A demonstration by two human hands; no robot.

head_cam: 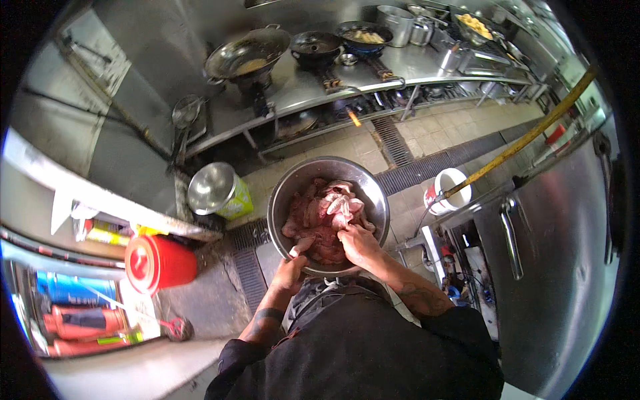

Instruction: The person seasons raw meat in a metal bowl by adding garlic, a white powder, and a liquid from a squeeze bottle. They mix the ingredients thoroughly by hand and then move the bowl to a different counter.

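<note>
A large stainless steel bowl (378, 197) is in front of my body at the middle of the head view. Pieces of raw meat, seemingly chicken, (320, 215) fill much of it, with paler skin-on pieces (345, 205) heaped towards the right. My left hand (291, 274) grips the bowl's near left rim, close to a pale piece of meat (303, 246) that leans against the wall. Inside the near right part of the bowl, my right hand (359, 245) has its fingers closed on a pale piece. The fingertips are partly hidden by the meat.
A steel counter (300, 90) at the back carries a large wok (247, 52), smaller pans and pots. Left of the bowl stand a metal-topped green bucket (220, 190) and a red lidded bucket (160, 262). A white bucket (452, 190) and a steel refrigerator door (550, 260) are at right.
</note>
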